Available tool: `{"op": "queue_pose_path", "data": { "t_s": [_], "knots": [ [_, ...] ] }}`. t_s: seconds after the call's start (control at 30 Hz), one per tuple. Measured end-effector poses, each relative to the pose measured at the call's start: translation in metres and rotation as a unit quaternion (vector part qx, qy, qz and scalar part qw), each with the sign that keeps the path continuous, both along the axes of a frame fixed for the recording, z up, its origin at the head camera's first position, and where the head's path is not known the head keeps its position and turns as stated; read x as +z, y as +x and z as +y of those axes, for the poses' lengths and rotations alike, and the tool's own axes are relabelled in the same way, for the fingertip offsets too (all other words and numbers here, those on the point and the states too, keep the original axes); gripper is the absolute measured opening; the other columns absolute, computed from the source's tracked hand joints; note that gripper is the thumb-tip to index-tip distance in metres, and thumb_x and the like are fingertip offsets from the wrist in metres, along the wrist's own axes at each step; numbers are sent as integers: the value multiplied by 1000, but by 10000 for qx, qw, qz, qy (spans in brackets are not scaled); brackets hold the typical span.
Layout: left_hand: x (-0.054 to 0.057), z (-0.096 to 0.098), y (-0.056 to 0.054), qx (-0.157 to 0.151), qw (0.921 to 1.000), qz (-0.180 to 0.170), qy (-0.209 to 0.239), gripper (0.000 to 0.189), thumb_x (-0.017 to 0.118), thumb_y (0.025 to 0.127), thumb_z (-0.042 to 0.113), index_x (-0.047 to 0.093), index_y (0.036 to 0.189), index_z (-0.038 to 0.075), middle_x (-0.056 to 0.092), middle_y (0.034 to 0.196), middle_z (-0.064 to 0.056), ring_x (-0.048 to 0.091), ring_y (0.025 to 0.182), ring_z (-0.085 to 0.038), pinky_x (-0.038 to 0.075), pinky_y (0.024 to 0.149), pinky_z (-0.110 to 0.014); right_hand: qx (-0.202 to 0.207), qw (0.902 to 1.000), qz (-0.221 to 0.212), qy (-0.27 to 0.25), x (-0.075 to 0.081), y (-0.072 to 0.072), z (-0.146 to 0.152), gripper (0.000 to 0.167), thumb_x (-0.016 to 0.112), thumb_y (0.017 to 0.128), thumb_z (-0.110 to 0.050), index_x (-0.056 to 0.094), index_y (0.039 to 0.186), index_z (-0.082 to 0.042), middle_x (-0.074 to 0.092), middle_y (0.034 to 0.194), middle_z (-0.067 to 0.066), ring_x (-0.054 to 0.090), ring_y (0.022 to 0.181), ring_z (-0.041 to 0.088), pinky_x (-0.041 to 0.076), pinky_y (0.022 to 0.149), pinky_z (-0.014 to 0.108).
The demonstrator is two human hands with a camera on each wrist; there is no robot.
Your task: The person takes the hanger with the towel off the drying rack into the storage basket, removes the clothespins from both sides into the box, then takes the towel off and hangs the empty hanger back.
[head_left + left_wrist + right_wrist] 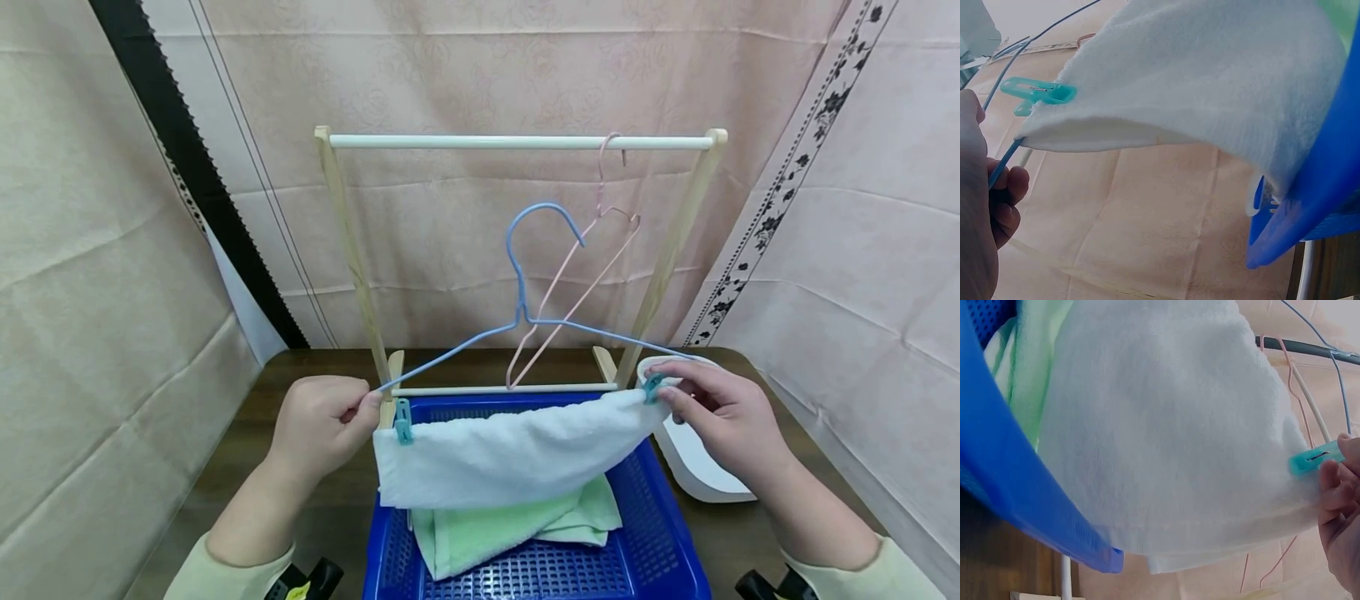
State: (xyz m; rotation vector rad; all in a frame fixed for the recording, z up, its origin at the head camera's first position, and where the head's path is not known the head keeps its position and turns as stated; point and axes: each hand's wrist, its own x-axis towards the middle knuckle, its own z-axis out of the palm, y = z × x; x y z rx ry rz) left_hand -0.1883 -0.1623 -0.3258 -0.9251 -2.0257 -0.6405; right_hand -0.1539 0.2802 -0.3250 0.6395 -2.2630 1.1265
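Note:
My left hand (322,421) grips the left end of a blue wire hanger (480,335). A white towel (517,458) hangs folded over the hanger's lower bar, above the basket. Near the left hand, a teal clothespin (403,421) clamps the towel's left end; it also shows as a clothespin (1038,92) in the left wrist view. At the right end, my right hand (723,408) pinches a second teal clothespin (652,387) between thumb and fingers. In the right wrist view that clothespin (1315,457) sits on the towel's upper edge.
A blue plastic basket (671,533) below holds a light green towel (495,521). Behind it stands a rack with a white top rail (517,142); a pink hanger (558,283) hangs there. At right, a white container (705,467) stands on the wooden table (330,525).

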Motion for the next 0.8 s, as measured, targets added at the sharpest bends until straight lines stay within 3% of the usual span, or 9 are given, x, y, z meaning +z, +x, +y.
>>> {"op": "queue_pose_path", "data": {
  "t_s": [0.17, 0.3, 0.4, 0.6, 0.7, 0.8],
  "knots": [
    [-1, -1, -1, -68, 9999, 93, 64, 35, 55, 86, 20, 41, 54, 24, 34, 52, 13, 30, 47, -1, 26, 44, -14, 258, 9961, -209, -816, 2, 1, -1, 24, 62, 87, 15, 68, 109, 5, 68, 84, 3, 62, 64, 9, 49, 52, 21],
    [-2, -1, -2, -109, 9999, 76, 96, 36, 54, 87, 21, 41, 54, 23, 34, 52, 13, 30, 47, -2, 27, 44, -14, 682, 9834, -373, -1637, 2, 1, -1, 21, 59, 90, 15, 65, 109, 12, 70, 87, 4, 66, 68, 10, 52, 57, 20],
    [-3, -1, -2, -134, 9998, 60, 103, 35, 54, 87, 20, 41, 54, 23, 34, 52, 12, 30, 47, -2, 27, 44, -14, 1150, 9660, -398, -2280, 0, -1, -1, 21, 55, 91, 17, 62, 110, 17, 71, 91, 6, 67, 71, 12, 53, 61, 20],
    [-5, -1, -3, -134, 9998, 126, 119, 37, 53, 88, 21, 39, 54, 24, 33, 52, 12, 29, 47, -2, 25, 44, -14, 1954, 9191, -452, -3390, -4, -6, -3, 26, 48, 92, 20, 63, 112, 15, 72, 98, 12, 69, 73, 16, 55, 67, 22],
    [-5, -1, -3, -130, 9998, 126, 119, 39, 51, 90, 23, 38, 54, 24, 33, 52, 12, 28, 47, -1, 23, 44, -14, 2396, 8935, -564, -3755, -4, -8, -2, 29, 44, 94, 19, 63, 115, 12, 71, 104, 13, 69, 76, 16, 55, 68, 23],
    [-6, 0, -3, -115, 9998, 113, 103, 39, 51, 91, 24, 39, 54, 24, 33, 52, 13, 28, 47, -1, 24, 44, -14, 2559, 8782, -671, -3986, -3, -9, -2, 29, 44, 97, 15, 66, 115, 8, 71, 106, 13, 70, 76, 15, 55, 69, 22]
  ]
}}
